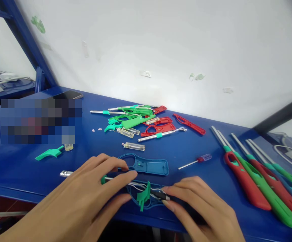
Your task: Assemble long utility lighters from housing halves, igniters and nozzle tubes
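A blue casing half (158,200) lies near the table's front edge, with white wires and a green trigger piece (143,196) over it. My right hand (201,205) pinches a small black part (158,194) with a metal end between thumb and fingertips. My left hand (102,188) reaches over the metal tube (65,173), thumb and fingers apart; whether a finger touches the tube or wires is hard to tell. Just beyond my hands is another blue casing half (156,167), its inside facing up.
Green and red casing parts (135,121), metal tubes and clear fuel tanks (135,146) lie mid-table. A screwdriver (204,158) is right of centre. Several assembled lighters (249,185) line the right side. A green trigger (50,153) and a phone (70,95) are left.
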Available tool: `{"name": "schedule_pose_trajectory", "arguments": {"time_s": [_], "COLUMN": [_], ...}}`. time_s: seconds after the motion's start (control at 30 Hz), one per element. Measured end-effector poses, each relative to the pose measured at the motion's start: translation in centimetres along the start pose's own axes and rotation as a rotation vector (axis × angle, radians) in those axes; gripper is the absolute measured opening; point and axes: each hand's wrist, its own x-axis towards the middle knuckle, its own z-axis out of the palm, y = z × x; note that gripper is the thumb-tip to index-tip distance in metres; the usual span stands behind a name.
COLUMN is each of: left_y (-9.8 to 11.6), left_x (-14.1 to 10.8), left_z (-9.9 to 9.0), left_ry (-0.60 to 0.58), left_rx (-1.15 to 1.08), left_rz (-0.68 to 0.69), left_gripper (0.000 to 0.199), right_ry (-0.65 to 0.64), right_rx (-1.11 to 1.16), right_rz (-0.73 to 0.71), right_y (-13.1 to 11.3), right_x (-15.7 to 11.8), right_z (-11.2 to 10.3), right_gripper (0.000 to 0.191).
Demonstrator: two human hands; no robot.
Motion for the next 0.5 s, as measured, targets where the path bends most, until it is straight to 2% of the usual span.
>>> {"name": "schedule_pose_trajectory", "arguments": {"time_s": [0.2, 0.37, 0.5], "left_y": [2.3, 2.2, 1.9], "left_x": [1.0, 1.6, 1.9], "left_z": [0.9, 1.2, 0.9], "left_ry": [0.099, 0.107, 0.147], "left_rx": [-0.124, -0.236, -0.271], "left_rz": [-0.009, -0.032, -0.039], "left_gripper": [0.02, 0.011, 0.018], "right_ry": [0.019, 0.042, 0.056], "right_rx": [-0.008, -0.022, -0.031], "right_rz": [-0.023, -0.054, -0.064], "right_y": [0.0, 0.1, 0.1], "right_x": [0.2, 0.5, 0.4], "right_z": [0.1, 0.2, 0.2], "right_gripper": [0.01, 0.013, 0.018]}}
